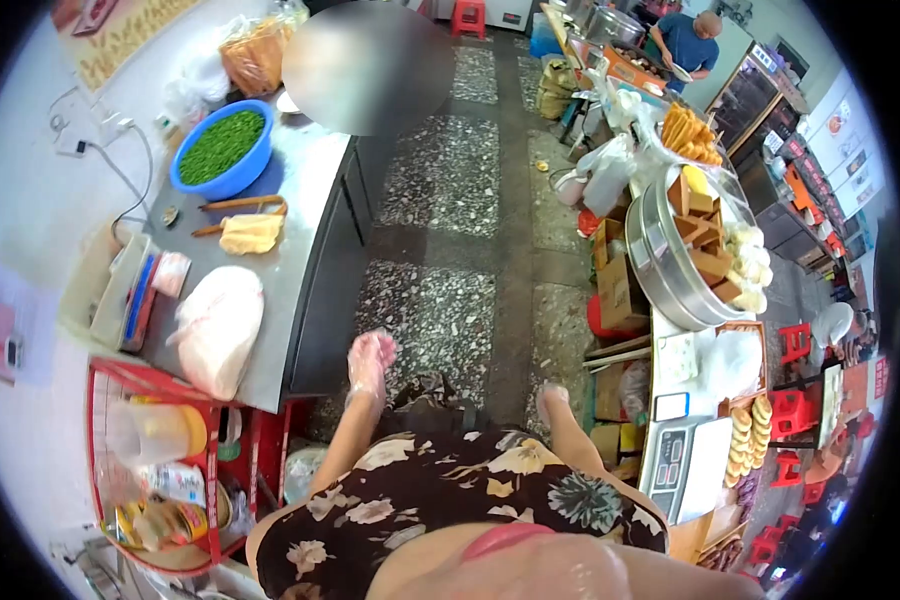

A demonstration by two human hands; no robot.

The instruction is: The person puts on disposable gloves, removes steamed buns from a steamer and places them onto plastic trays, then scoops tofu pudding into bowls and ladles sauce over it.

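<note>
Head view: the left hand (372, 360), plastic-gloved, fingers loosely open, hangs beside the steel counter (290, 265) bearing a white plastic bag (222, 325); the right hand (551, 401), its finger state indiscernible, is near a cardboard box (622, 293)

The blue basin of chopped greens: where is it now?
In the head view, the blue basin sits at upper left on the metal counter, beyond the wooden tongs.

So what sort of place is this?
Likely a small eatery or breakfast shop: there's a large round metal steamer, what look like fried dough sticks, and red stools.
</note>
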